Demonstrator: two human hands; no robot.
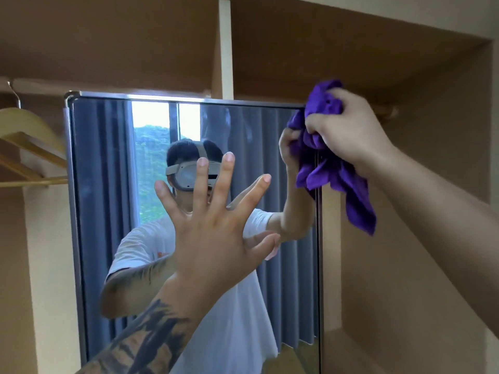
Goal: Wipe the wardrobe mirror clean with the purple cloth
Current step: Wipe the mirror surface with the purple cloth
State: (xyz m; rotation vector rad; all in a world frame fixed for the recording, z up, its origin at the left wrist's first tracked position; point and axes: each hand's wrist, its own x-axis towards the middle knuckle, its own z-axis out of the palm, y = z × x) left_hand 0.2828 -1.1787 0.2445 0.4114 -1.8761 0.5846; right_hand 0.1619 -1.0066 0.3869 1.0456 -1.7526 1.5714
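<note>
I judge wiping is in hand: my right hand [348,130] has its grip clamped on the cloth [332,168] at the mirror's [108,184] upper right corner. Left hand [213,228] splayed, bracing the glass. Next: sweep leftward, pressing evenly.

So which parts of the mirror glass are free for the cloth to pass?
Free: the mirror strip between its left frame and the left hand. Crowded: the top right corner, where the right hand bunches the purple cloth.

Cloth [328,160] at mirror's [108,184] upper right corner.
</note>
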